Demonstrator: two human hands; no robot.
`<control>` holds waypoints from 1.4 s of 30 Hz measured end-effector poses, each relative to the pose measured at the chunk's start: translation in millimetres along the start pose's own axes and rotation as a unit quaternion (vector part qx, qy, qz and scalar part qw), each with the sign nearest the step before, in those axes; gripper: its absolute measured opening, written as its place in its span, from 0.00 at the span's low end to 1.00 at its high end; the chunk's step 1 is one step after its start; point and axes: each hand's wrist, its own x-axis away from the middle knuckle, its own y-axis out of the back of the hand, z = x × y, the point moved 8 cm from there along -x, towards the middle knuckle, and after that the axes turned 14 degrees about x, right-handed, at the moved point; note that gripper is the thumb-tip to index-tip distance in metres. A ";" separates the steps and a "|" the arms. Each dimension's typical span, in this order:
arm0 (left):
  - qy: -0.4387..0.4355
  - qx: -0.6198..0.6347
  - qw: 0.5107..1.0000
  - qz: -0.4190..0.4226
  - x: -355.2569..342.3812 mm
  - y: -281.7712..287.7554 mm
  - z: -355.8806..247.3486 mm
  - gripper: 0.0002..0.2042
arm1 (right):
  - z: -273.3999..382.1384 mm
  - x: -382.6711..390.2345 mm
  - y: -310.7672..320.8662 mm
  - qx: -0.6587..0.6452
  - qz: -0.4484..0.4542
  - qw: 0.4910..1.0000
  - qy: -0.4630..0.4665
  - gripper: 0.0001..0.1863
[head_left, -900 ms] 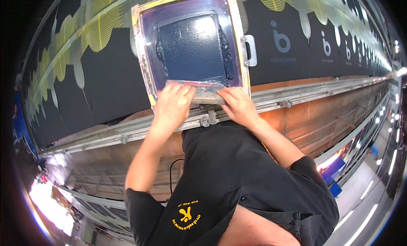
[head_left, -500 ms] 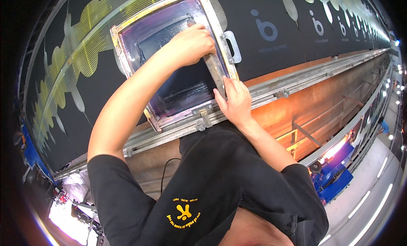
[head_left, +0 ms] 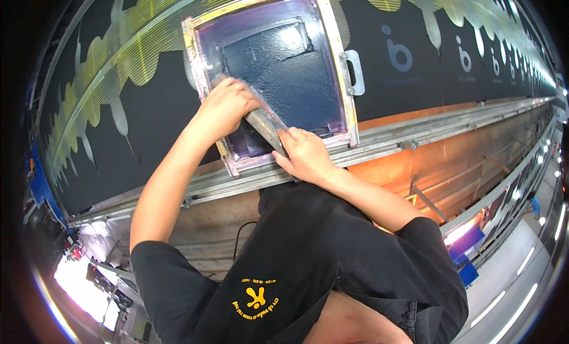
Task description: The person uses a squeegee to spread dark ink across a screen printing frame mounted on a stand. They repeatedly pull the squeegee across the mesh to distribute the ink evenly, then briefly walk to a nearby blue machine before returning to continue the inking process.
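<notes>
A framed printing screen [head_left: 344, 83] with a purple mesh and dark blue ink lies on long black fabric [head_left: 154, 118] printed with yellow-green leaf shapes. A squeegee [head_left: 265, 126] slants across the screen's near left corner. My left hand [head_left: 225, 107] grips its upper end. My right hand [head_left: 305, 157] holds its lower end by the frame's near edge. Both forearms reach up from my black shirt.
A metal handle [head_left: 354, 72] sticks out from the frame's right side. A metal rail [head_left: 415, 139] runs along the near edge of the long table. Under the table an orange glow [head_left: 403, 178] shows. An aisle floor with blue objects [head_left: 465, 258] lies lower right.
My left hand came down from the screen's far right toward the near left corner with the squeegee. The blade now slants lower in the frame. My right hand stays at the near edge.
</notes>
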 end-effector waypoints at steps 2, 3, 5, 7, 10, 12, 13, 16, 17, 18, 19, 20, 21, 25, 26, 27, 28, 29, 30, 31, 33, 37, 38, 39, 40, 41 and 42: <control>0.047 0.030 0.998 -0.041 25.6 12.3 9.1 0.18 | -1.9 -15.5 7.6 0.000 0.007 0.998 0.056 0.22; 0.078 0.038 0.995 -0.052 33.9 16.5 15.9 0.18 | -9.7 -28.5 14.3 0.009 0.000 0.998 0.063 0.19; 0.092 0.034 0.990 -0.099 36.7 28.0 24.8 0.15 | -30.6 -66.7 31.0 0.058 -0.009 0.993 0.100 0.17; 0.107 0.050 0.984 -0.136 23.4 40.0 41.8 0.10 | -50.5 -110.1 50.4 0.078 -0.024 0.990 0.117 0.15; 0.112 0.013 0.972 -0.206 -14.9 61.0 72.8 0.10 | -86.6 -173.6 69.1 0.100 -0.013 0.991 0.087 0.17; 0.154 0.032 0.957 -0.243 -35.3 65.7 99.4 0.11 | -101.8 -201.9 71.8 0.127 -0.036 0.988 0.086 0.16; 0.148 0.043 0.949 -0.274 -40.9 64.2 106.1 0.14 | -106.8 -206.1 65.2 0.127 -0.028 0.988 0.085 0.16; 0.111 0.026 0.937 -0.330 -37.1 32.8 98.8 0.16 | -106.6 -184.5 42.0 0.138 -0.040 0.985 0.097 0.18; 0.110 0.040 0.931 -0.345 -27.2 14.4 90.9 0.17 | -103.1 -163.7 35.2 0.141 -0.043 0.984 0.095 0.19; 0.090 0.046 0.920 -0.379 -10.8 -4.7 73.7 0.18 | -98.4 -139.3 30.4 0.142 -0.050 0.984 0.091 0.21; 0.072 0.054 0.920 -0.382 4.6 -24.5 55.2 0.21 | -91.2 -111.7 24.1 0.139 -0.027 0.986 0.091 0.23; 0.067 0.046 0.920 -0.382 21.1 -44.9 31.1 0.25 | -82.5 -81.1 20.3 0.136 -0.005 0.987 0.089 0.25; 0.077 0.042 0.922 -0.376 38.4 -63.8 7.3 0.28 | -70.5 -50.8 18.2 0.133 0.003 0.987 0.095 0.26; 0.134 0.079 0.951 -0.267 69.0 -96.8 -47.5 0.29 | -48.7 15.1 24.9 0.107 0.060 0.987 0.107 0.24; 0.149 0.083 0.959 -0.228 68.8 -91.8 -45.2 0.26 | -51.4 10.5 29.9 0.097 0.060 0.988 0.108 0.24; 0.151 0.101 0.960 -0.212 62.6 -79.1 -37.9 0.22 | -55.1 2.1 36.3 0.084 0.065 0.989 0.107 0.23; 0.154 0.115 0.960 -0.202 49.8 -62.1 -19.6 0.19 | -61.6 -17.8 46.5 0.085 0.028 0.988 0.125 0.21; 0.132 0.111 0.962 -0.213 36.8 -38.5 -7.8 0.15 | -67.8 -42.3 56.2 0.085 -0.003 0.988 0.132 0.20; 0.123 0.102 0.963 -0.217 22.6 -17.6 6.2 0.13 | -74.5 -67.0 65.4 0.086 -0.031 0.986 0.140 0.18; 0.134 0.089 0.964 -0.214 7.3 2.4 25.2 0.12 | -83.8 -96.0 68.0 0.097 -0.026 0.986 0.132 0.18; 0.151 0.081 0.965 -0.198 -25.9 39.8 65.6 0.12 | -101.9 -151.8 69.9 0.095 -0.007 0.989 0.112 0.18; 0.165 0.061 0.948 -0.264 -58.0 62.6 111.7 0.14 | -121.3 -205.0 63.7 0.127 -0.085 0.984 0.094 0.17; 0.158 0.050 0.943 -0.289 -58.2 54.0 111.6 0.14 | -120.9 -199.2 54.8 0.128 -0.085 0.983 0.103 0.17; 0.147 0.043 0.934 -0.322 -50.7 38.6 105.8 0.15 | -120.3 -186.0 44.4 0.131 -0.082 0.983 0.101 0.18; 0.117 0.029 0.922 -0.368 -36.2 19.4 91.1 0.16 | -117.6 -167.1 36.1 0.134 -0.086 0.982 0.103 0.19; 0.103 0.049 0.916 -0.383 -22.4 -4.3 77.9 0.22 | -115.5 -138.5 28.9 0.121 -0.076 0.985 0.092 0.21; 0.079 0.041 0.913 -0.399 -5.9 -27.2 56.2 0.25 | -109.5 -110.2 22.3 0.129 -0.056 0.985 0.098 0.24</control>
